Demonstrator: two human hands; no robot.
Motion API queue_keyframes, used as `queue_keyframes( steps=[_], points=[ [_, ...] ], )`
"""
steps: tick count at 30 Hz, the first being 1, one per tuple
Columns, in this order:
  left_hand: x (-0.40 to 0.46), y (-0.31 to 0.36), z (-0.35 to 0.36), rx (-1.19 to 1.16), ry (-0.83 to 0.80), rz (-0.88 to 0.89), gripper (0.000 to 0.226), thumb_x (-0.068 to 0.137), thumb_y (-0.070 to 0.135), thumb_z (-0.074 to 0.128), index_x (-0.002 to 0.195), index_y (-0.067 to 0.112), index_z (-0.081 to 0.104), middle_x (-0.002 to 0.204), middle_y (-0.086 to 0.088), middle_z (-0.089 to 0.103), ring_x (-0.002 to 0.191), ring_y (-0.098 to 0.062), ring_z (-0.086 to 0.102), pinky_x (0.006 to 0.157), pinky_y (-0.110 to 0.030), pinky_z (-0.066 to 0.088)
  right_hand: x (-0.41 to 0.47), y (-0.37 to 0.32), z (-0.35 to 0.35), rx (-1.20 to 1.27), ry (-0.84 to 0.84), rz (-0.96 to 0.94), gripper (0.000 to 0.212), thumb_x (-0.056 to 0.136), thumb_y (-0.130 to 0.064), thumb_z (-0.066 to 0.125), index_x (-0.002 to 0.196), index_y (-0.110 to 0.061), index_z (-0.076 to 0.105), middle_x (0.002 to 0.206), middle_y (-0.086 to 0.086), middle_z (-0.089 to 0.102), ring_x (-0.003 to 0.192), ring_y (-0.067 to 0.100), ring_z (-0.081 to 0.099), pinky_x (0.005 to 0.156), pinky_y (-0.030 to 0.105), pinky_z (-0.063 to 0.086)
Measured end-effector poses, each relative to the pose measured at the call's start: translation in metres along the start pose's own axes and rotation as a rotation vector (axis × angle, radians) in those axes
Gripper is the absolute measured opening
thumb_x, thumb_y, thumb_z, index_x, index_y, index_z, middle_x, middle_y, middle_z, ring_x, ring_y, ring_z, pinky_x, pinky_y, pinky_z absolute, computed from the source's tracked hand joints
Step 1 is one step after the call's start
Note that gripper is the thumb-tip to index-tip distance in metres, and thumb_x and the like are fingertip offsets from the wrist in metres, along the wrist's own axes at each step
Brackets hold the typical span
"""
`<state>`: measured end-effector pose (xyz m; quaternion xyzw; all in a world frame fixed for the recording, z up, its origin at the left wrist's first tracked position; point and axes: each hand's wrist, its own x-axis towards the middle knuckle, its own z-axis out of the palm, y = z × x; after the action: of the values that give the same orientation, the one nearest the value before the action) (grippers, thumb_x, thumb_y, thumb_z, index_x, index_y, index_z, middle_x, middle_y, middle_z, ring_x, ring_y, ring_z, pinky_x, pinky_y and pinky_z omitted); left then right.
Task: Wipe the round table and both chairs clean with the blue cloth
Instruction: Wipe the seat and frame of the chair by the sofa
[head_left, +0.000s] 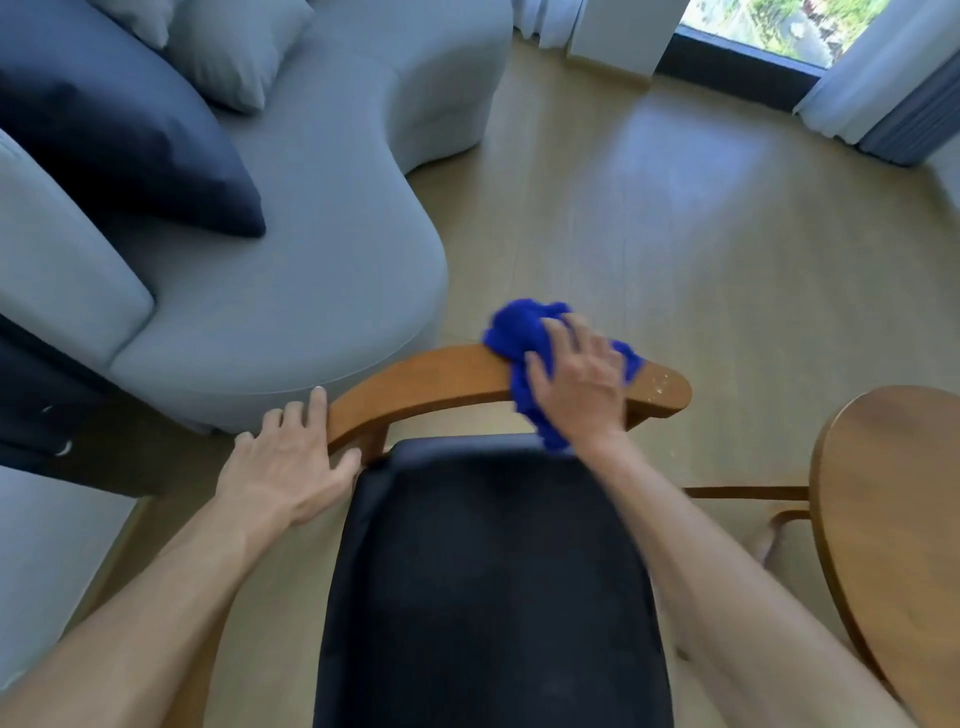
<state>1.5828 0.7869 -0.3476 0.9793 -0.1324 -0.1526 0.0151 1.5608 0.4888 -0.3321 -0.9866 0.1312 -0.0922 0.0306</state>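
A wooden chair with a curved backrest (431, 382) and a dark padded seat (493, 582) stands right below me. The blue cloth (519, 332) lies bunched on the right half of the backrest. My right hand (576, 379) presses flat on the cloth with fingers spread. My left hand (291, 462) rests with straight fingers against the left end of the backrest. Pale specks show on the backrest's right tip (662, 384). The round wooden table (893, 499) shows at the right edge, only partly in view.
A grey curved sofa (291, 291) with a dark cushion (119, 150) and pale cushions stands close behind the chair at left. Wooden floor (675, 208) stretches toward a window (769, 26) with curtains at the top right. A curved wooden frame (748, 493) shows under the table.
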Motion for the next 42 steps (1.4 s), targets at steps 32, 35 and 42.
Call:
queue_keyframes(
  steps=[32, 35, 42],
  points=[
    [0.005, 0.01, -0.011, -0.069, -0.038, 0.04, 0.05, 0.093, 0.051, 0.034, 0.128, 0.016, 0.026, 0.106, -0.009, 0.048, 0.092, -0.028, 0.058, 0.076, -0.043, 0.051, -0.008, 0.092, -0.006, 0.197, 0.214, 0.663, 0.048, 0.087, -0.045, 0.059, 0.126, -0.017, 0.053, 0.125, 0.008, 0.052, 0.112, 0.033, 0.049, 0.087, 0.04, 0.041],
    [0.006, 0.009, -0.011, -0.058, -0.037, 0.036, 0.051, 0.094, 0.05, 0.036, 0.129, 0.014, 0.026, 0.108, -0.012, 0.05, 0.093, -0.029, 0.059, 0.077, -0.046, 0.051, 0.0, 0.026, 0.004, 0.077, 0.221, 0.466, 0.046, 0.086, -0.049, 0.056, 0.121, -0.019, 0.056, 0.127, 0.008, 0.053, 0.11, 0.032, 0.05, 0.087, 0.043, 0.039],
    [0.008, 0.009, -0.011, -0.056, -0.063, -0.015, 0.053, 0.092, 0.051, 0.041, 0.131, 0.016, 0.031, 0.12, -0.015, 0.05, 0.104, -0.035, 0.055, 0.08, -0.049, 0.046, -0.034, -0.091, 0.015, 0.25, 0.178, -0.25, 0.036, 0.086, -0.038, 0.06, 0.113, -0.016, 0.068, 0.118, 0.011, 0.063, 0.092, 0.034, 0.058, 0.073, 0.045, 0.046]
  ],
)
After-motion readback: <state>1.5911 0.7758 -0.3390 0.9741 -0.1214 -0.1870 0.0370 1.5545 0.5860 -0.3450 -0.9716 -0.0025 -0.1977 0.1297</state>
